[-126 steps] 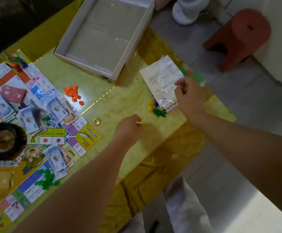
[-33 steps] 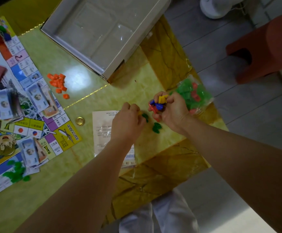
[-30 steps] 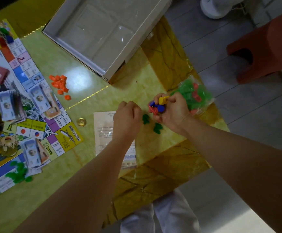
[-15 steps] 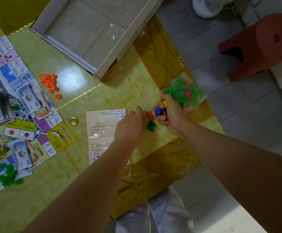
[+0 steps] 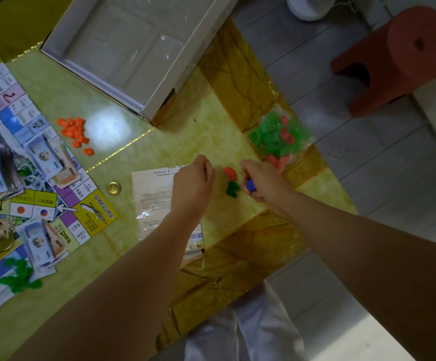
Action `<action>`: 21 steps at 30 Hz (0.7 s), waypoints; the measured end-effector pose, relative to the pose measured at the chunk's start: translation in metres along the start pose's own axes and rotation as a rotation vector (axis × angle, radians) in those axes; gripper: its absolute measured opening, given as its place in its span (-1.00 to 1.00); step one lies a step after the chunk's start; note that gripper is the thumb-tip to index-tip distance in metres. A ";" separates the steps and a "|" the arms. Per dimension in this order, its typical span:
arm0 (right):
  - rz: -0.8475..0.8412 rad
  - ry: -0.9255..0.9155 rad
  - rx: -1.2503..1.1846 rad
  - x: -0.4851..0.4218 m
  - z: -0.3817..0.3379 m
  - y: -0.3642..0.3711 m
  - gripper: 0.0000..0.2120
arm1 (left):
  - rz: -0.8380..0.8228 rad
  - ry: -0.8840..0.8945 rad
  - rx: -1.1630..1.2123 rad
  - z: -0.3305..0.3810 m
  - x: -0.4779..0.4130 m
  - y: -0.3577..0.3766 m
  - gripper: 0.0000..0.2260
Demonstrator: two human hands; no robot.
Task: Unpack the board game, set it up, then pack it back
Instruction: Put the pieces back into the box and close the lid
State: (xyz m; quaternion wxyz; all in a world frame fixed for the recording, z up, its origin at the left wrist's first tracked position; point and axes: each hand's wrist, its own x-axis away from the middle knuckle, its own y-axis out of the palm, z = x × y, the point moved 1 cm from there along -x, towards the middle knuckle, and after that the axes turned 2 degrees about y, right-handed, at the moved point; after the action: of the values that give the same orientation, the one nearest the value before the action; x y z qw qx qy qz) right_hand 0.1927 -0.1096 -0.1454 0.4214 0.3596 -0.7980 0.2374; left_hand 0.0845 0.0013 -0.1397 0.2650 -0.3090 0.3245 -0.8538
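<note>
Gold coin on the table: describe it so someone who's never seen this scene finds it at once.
Start at the game board on the left of the yellow-green table. Between its yellow airplane corner and the plastic-wrapped instruction sheet lies the gold coin. It is round, shiny and alone; the orange pieces farther up are a blocky pile.

Left forearm (image 5: pixel 133 269) and right forearm (image 5: pixel 355 243) are bare right up, and between them there's white trousers (image 5: pixel 253 334), loose and creased.
</note>
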 end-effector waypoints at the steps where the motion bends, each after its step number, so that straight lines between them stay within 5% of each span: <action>1: 0.032 -0.027 0.140 0.002 0.002 0.000 -0.69 | -0.031 0.055 -0.058 0.002 -0.001 0.000 -0.88; 6: 0.095 -0.096 0.700 0.005 0.019 0.003 -0.67 | -0.335 0.229 -0.489 0.019 -0.008 0.014 -0.64; 11: 0.192 -0.197 0.896 0.002 0.026 0.015 -0.65 | -0.323 0.261 -0.610 0.012 -0.013 0.018 -0.73; 14: 0.254 -0.245 0.951 0.000 0.026 0.023 -0.73 | -0.222 0.039 -0.213 0.006 -0.011 0.016 -0.88; 18: 0.276 -0.275 0.908 -0.004 0.030 0.025 -0.77 | -0.061 -0.180 0.161 -0.006 -0.015 0.016 -0.84; 21: 0.228 -0.222 0.527 -0.001 0.028 0.026 -0.80 | -0.061 -0.372 0.693 -0.005 -0.015 0.008 -0.76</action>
State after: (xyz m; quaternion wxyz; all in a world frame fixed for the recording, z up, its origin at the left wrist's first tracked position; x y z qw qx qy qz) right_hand 0.1590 -0.1121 -0.1634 0.1947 0.3886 -0.7851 0.4413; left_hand 0.0932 0.0078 -0.1539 0.3825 -0.3600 -0.0456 -0.8497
